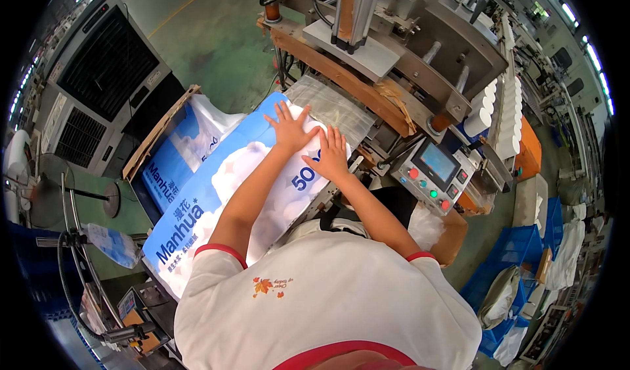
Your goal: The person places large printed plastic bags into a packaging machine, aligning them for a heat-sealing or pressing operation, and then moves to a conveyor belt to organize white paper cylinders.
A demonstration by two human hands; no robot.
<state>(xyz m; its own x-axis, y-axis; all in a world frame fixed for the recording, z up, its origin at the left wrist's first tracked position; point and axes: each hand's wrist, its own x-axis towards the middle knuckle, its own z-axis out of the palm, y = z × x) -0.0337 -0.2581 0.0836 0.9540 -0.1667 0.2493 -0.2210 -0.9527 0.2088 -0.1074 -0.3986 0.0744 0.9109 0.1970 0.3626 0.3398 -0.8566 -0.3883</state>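
A large blue-and-white printed plastic packaging bag [230, 173] lies slantwise in front of me, with a cloud picture and dark blue lettering. My left hand [289, 128] rests flat on its far end, fingers spread. Beside it my right hand [331, 156] also lies flat on the plastic, near the right edge, with the fingers apart. The two hands almost touch at the fingertips. Just beyond them is a sheet of clear plastic film [331, 104] on the machine's bed. Whether anything fills the bag under my palms I cannot tell.
More bags of the same print [172, 163] sit in a cardboard-edged container at left. A press-like machine [387, 55] stands ahead. At right are a control panel [434, 173] with screen and buttons, white rolls [485, 110] and blue crates [505, 252]. A large air cooler [108, 68] stands far left.
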